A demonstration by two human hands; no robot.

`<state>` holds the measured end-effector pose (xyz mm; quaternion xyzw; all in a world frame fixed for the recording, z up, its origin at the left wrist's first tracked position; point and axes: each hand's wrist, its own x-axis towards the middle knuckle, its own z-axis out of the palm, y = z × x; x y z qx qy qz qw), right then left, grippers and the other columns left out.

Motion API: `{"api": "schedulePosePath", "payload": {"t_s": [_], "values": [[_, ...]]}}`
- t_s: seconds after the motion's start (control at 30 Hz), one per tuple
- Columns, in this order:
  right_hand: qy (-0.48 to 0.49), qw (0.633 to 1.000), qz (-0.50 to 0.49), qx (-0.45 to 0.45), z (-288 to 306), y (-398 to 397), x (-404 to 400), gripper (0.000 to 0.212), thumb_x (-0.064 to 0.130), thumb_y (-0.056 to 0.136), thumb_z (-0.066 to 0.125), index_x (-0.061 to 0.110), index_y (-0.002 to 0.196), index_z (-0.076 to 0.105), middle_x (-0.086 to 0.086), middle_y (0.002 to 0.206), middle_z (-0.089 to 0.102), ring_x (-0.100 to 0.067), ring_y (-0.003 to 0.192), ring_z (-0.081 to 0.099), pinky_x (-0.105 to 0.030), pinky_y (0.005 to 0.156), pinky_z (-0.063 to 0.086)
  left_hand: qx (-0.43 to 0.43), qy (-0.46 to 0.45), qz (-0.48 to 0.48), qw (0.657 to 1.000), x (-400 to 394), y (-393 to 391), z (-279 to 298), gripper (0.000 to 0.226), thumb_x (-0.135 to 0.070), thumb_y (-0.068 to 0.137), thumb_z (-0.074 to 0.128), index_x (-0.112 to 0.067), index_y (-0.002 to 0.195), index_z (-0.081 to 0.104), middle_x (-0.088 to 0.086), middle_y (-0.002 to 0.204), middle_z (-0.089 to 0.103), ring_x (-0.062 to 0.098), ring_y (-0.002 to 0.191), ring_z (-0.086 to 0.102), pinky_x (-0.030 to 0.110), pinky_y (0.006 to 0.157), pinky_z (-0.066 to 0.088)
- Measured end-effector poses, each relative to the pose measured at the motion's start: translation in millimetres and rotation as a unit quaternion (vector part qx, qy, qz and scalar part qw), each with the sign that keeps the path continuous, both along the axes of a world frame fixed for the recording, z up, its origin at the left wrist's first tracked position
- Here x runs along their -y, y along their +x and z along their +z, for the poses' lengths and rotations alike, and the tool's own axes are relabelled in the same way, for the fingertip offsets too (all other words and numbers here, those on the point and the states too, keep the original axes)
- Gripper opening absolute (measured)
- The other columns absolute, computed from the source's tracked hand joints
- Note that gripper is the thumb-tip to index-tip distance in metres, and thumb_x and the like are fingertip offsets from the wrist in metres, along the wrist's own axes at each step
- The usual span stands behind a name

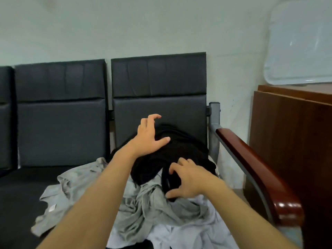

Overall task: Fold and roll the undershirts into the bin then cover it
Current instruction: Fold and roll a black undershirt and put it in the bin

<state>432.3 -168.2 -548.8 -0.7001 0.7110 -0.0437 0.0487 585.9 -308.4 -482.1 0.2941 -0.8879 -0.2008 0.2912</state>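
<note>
On the right-hand seat of the black bench (158, 112), against its backrest, we see the black undershirt (181, 151) bunched on top of a crumpled heap: a grey undershirt (143, 205) spreads under it toward the near left, and a paler, whitish one (179, 236) lies nearest us. Our left hand (149, 137) hovers over the far left part of the black garment, its fingers (152, 117) spread wide and lightly curved, the thumb lying on or just above the cloth; we cannot tell whether it truly touches. Our right hand (188, 178) sits at the near right edge of the same garment, fingers curled down into a dark fold or strap, thumb below, so we judge it is pinching that edge, though the black cloth hides the contact. The garment lies directly under and between both hands, so the right hand is the closer one to lift from. Its long axis cannot be read, since the bundle has no clear shape, and neck, hem and straps are lost in the dark folds. No bin appears; a pale lid-like panel (301, 51) leans against the wall above the wooden cabinet (287, 132) at far right, beyond the armrest (251, 159).
</note>
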Motion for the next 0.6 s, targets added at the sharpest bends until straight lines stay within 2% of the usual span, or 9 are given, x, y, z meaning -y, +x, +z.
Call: {"api": "schedulePosePath", "payload": {"t_s": [0.07,0.13,0.17,0.27,0.37,0.43,0.53,0.6], "values": [[-0.038,0.998,0.008,-0.051,-12,10,-7,0.09,0.078,0.075,0.07,0.031,0.142,0.033,0.0,0.135,0.034,-0.026,0.122,0.04,-0.046,0.095,0.048,0.015,-0.018,-0.002,1.0,-6,0,-19,0.076,-0.048,0.092,0.071,-0.041,0.147,0.019,-0.004,0.141,0.023,0.023,0.141,0.029,0.049,0.116,0.035],[-0.085,0.993,0.02,-0.084,-20,14,-14,0.091,0.074,0.076,0.071,0.033,0.144,0.027,0.001,0.136,0.031,-0.024,0.12,0.039,-0.045,0.095,0.045,0.059,-0.012,0.003,0.998,-6,5,-39,0.078,-0.05,0.09,0.072,-0.042,0.146,0.019,-0.005,0.141,0.024,0.024,0.139,0.03,0.051,0.113,0.039],[-0.106,0.99,0.027,-0.093,-23,15,-16,0.082,0.069,0.08,0.07,0.034,0.142,0.029,0.002,0.133,0.032,-0.023,0.116,0.039,-0.042,0.092,0.044,0.082,-0.004,0.008,0.997,-3,10,-48,0.08,-0.051,0.089,0.073,-0.044,0.146,0.018,-0.005,0.141,0.024,0.024,0.139,0.031,0.052,0.111,0.041],[-0.172,0.976,0.057,-0.119,-23,9,-17,0.035,0.044,0.094,0.061,0.032,0.126,0.053,0.005,0.119,0.041,-0.023,0.106,0.049,-0.033,0.08,0.039,0.105,0.027,0.008,0.994,4,23,-64,0.084,-0.054,0.085,0.075,-0.047,0.144,0.015,-0.005,0.139,0.023,0.024,0.137,0.031,0.052,0.109,0.042],[-0.159,0.982,0.055,-0.086,14,-8,-12,0.021,0.037,0.096,0.061,0.032,0.117,0.061,0.009,0.112,0.047,-0.015,0.098,0.053,-0.034,0.078,0.049,0.079,0.061,-0.003,0.995,5,31,-61,0.095,-0.058,0.079,0.081,-0.049,0.146,0.014,-0.005,0.139,0.022,0.019,0.131,0.028,0.044,0.108,0.04],[-0.163,0.985,0.034,-0.045,56,-14,-6,0.014,0.031,0.097,0.062,0.03,0.111,0.061,0.012,0.101,0.055,-0.008,0.083,0.055,-0.032,0.075,0.048,0.067,0.069,-0.016,0.995,4,35,-53,0.095,-0.056,0.077,0.083,-0.05,0.147,0.019,-0.006,0.14,0.022,0.017,0.128,0.025,0.041,0.107,0.038],[-0.294,0.953,-0.014,0.065,107,-16,-5,0.007,0.022,0.099,0.061,0.026,0.103,0.058,0.011,0.077,0.065,-0.005,0.065,0.064,-0.026,0.066,0.048,0.066,0.049,-0.002,0.997,3,31,-46,0.069,-0.046,0.086,0.079,-0.05,0.142,0.038,-0.007,0.137,0.023,0.017,0.13,0.027,0.038,0.104,0.04],[-0.339,0.932,-0.03,0.123,124,-11,-11,0.007,0.021,0.102,0.058,0.028,0.102,0.056,0.009,0.08,0.067,-0.005,0.062,0.069,-0.019,0.065,0.051,0.049,0.032,0.008,0.998,3,28,-48,0.039,-0.043,0.092,0.073,-0.047,0.127,0.059,-0.008,0.135,0.026,0.018,0.132,0.029,0.043,0.109,0.04]]}}
